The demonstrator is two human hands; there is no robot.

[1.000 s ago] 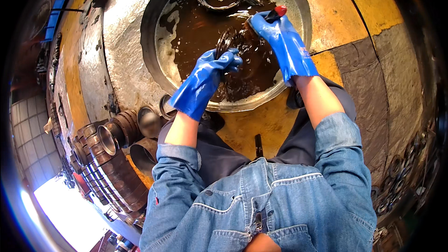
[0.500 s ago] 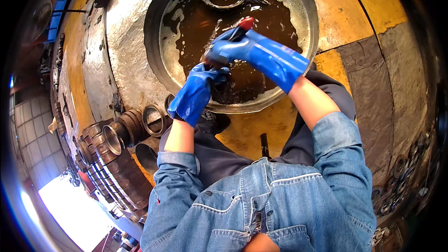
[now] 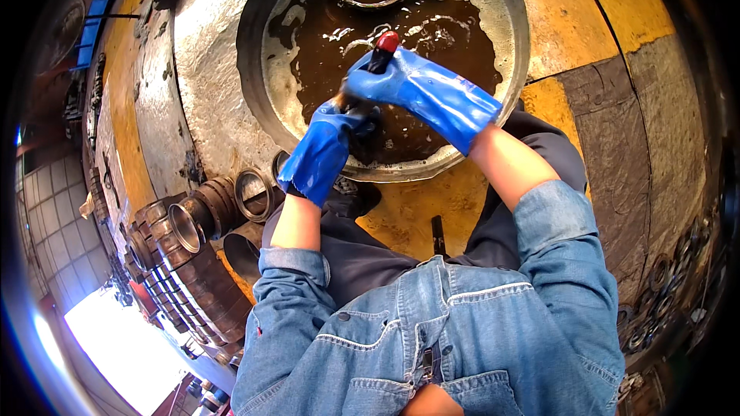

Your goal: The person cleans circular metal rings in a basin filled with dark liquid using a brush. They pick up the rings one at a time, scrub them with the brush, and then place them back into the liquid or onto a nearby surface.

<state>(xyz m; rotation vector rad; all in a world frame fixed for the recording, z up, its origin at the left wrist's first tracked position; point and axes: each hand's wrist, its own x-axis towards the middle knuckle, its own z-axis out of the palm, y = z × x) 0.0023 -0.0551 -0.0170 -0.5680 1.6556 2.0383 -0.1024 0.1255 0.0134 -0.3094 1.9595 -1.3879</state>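
Observation:
Both my hands wear blue rubber gloves and are close together over a round metal basin of brown, foamy liquid. My right hand is closed around a black handle with a red end, apparently a brush; a tan edge, perhaps its bristles, shows below the fist. Just under it, my left hand is curled, fingers bent around a dark piece I cannot make out. Several thin metal rings lie partly in the liquid at the basin's far side.
On the left stand rusty metal rings and cylinders, some stacked close to my left knee. More ring-shaped parts lie at the far right. Worn yellow and grey plates cover the floor around the basin.
The red end of the brush has shifted left and stands more upright as my right wrist turned. My left hand has hardly moved. The liquid's ripples and foam have shifted.

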